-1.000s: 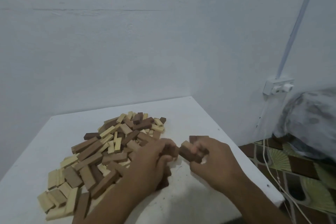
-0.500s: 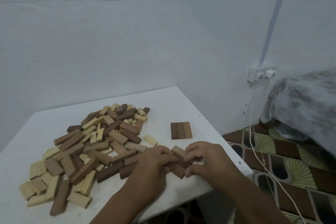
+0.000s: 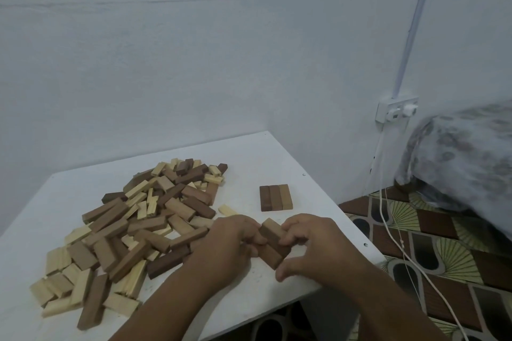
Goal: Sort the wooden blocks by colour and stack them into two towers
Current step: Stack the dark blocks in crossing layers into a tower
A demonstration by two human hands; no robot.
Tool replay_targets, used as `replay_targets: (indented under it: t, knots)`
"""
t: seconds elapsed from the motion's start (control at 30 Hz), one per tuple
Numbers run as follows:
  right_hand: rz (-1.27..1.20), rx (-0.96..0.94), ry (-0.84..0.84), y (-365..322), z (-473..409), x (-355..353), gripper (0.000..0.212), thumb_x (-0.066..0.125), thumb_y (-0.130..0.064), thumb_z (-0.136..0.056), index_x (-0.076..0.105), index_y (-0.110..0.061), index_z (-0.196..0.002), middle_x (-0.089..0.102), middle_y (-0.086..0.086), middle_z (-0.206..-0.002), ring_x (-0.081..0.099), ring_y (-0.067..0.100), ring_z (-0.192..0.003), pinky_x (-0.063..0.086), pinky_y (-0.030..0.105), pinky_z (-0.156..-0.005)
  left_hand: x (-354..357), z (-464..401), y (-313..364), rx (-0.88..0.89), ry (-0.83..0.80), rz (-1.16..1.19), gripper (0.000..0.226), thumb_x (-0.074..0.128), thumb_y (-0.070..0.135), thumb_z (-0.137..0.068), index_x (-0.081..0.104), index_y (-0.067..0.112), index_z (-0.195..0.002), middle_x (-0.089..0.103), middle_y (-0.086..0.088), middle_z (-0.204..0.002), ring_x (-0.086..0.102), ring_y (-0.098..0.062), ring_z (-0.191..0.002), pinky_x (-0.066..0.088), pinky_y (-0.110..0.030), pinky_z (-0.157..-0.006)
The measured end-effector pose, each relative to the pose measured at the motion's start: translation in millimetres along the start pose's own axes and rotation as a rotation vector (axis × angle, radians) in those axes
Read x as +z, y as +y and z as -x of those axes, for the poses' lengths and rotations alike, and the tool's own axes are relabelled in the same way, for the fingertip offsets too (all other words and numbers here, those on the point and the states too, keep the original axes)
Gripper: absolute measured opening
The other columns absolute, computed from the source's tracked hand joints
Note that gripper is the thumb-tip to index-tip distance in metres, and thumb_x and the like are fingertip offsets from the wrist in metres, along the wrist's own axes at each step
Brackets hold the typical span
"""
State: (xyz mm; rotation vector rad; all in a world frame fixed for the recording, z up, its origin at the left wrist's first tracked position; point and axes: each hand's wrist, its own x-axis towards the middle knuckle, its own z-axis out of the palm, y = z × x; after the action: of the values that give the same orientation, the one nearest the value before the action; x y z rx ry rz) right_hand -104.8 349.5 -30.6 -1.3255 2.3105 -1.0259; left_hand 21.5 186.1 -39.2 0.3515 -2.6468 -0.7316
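Observation:
A heap of mixed brown and pale wooden blocks (image 3: 133, 227) covers the left half of the white table (image 3: 249, 155). Three brown blocks (image 3: 275, 197) lie flat side by side to the right of the heap. Near the table's front edge both hands grip a small bunch of brown blocks (image 3: 273, 238). My left hand (image 3: 230, 241) holds the bunch from the left with curled fingers. My right hand (image 3: 313, 243) holds it from the right, thumb below and fingers on top. Part of the bunch is hidden by the fingers.
One pale block (image 3: 227, 210) lies alone just right of the heap. The table's right edge drops to a patterned floor (image 3: 443, 257) with white cables (image 3: 388, 219). A wall socket (image 3: 397, 109) and a covered bundle (image 3: 465, 155) are at the right.
Both hands with the brown blocks have come down toward the table's front edge. The view has swung right, and the row of three brown blocks now shows beyond the hands.

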Motion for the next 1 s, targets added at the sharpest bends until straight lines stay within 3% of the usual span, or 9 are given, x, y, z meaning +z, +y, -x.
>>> replay_targets:
  t: [0.13, 0.3, 0.37, 0.43, 0.57, 0.73, 0.8, 1.0]
  knots:
    - [0.089, -0.003, 0.039, -7.8, 0.4, 5.9, 0.042, 0.090, -0.048, -0.055, 0.075, -0.021, -0.083, 0.064, -0.011, -0.103, 0.060, 0.006, -0.094, 0.053, 0.030, -0.086, -6.4, -2.8, 0.5, 0.026, -0.072, -0.034, 0.020, 0.074, 0.005, -0.080, 0.075, 0.022, -0.090, 0.066, 0.010, -0.108, 0.058, -0.004, -0.097, 0.048, -0.017, -0.084]
    - [0.008, -0.076, 0.056, -0.4, 0.0, 6.5, 0.030, 0.088, -0.036, -0.057, 0.075, -0.023, -0.080, 0.067, -0.011, -0.098, 0.060, 0.003, -0.091, 0.052, 0.025, -0.082, -17.2, -15.3, -5.2, 0.123, -0.297, -0.070, 0.028, 0.062, 0.012, -0.075, 0.058, 0.034, -0.091, 0.045, 0.011, -0.137, 0.031, -0.005, -0.132, 0.035, -0.032, -0.106]
    - [-0.018, -0.097, 0.053, 3.5, -1.7, 6.8, 0.027, 0.087, -0.032, -0.057, 0.075, -0.027, -0.081, 0.068, -0.011, -0.099, 0.060, 0.003, -0.094, 0.051, 0.021, -0.081, -20.0, -23.4, -4.7, 0.099, -0.350, -0.068, 0.029, 0.062, 0.011, -0.072, 0.057, 0.031, -0.092, 0.054, 0.008, -0.126, 0.035, -0.006, -0.126, 0.039, -0.036, -0.103]
    - [-0.060, -0.099, 0.065, 8.1, -3.7, 5.9, 0.031, 0.084, -0.034, -0.056, 0.071, -0.032, -0.084, 0.067, -0.014, -0.100, 0.060, 0.005, -0.093, 0.052, 0.027, -0.082, -22.0, -30.3, -3.5, 0.095, -0.373, -0.084, 0.031, 0.067, 0.015, -0.070, 0.057, 0.031, -0.094, 0.058, 0.007, -0.112, 0.042, -0.006, -0.112, 0.044, -0.034, -0.094]
    - [-0.158, -0.160, 0.160, 15.2, -14.0, -5.1, 0.036, 0.080, -0.024, -0.054, 0.063, -0.027, -0.085, 0.062, -0.014, -0.106, 0.061, 0.014, -0.095, 0.055, 0.034, -0.079, -27.5, -34.2, -5.2, -0.008, -0.287, 0.024, 0.043, 0.075, 0.027, -0.067, 0.051, 0.036, -0.101, 0.054, 0.008, -0.110, 0.051, -0.007, -0.097, 0.049, -0.032, -0.080]
    - [-0.297, -0.232, 0.260, 17.9, -44.5, -11.6, 0.035, 0.074, -0.001, -0.061, 0.059, -0.021, -0.085, 0.057, -0.009, -0.104, 0.059, 0.015, -0.104, 0.052, 0.025, -0.091, -16.9, -50.1, -10.0, -0.038, -0.087, 0.180, 0.048, 0.075, 0.017, -0.075, 0.043, 0.034, -0.107, 0.057, 0.017, -0.118, 0.046, 0.005, -0.119, 0.041, -0.018, -0.084]
    - [-0.322, -0.230, 0.271, 22.1, -55.4, -8.3, 0.034, 0.068, -0.002, -0.064, 0.057, -0.023, -0.087, 0.056, -0.009, -0.105, 0.058, 0.015, -0.108, 0.047, 0.027, -0.100, -9.7, -59.5, -15.3, -0.078, -0.058, 0.201, 0.052, 0.074, 0.016, -0.074, 0.040, 0.034, -0.108, 0.058, 0.013, -0.119, 0.049, 0.001, -0.119, 0.042, -0.021, -0.087]
    - [-0.354, -0.153, 0.232, 38.8, -73.4, 4.0, 0.039, 0.063, 0.001, -0.079, 0.054, -0.030, -0.101, 0.050, -0.022, -0.128, 0.047, -0.005, -0.128, 0.043, 0.029, -0.106, 6.2, -78.2, -24.8, -0.132, -0.075, 0.242, 0.057, 0.069, 0.016, -0.075, 0.033, 0.034, -0.115, 0.056, 0.004, -0.124, 0.051, -0.010, -0.116, 0.039, -0.018, -0.088]
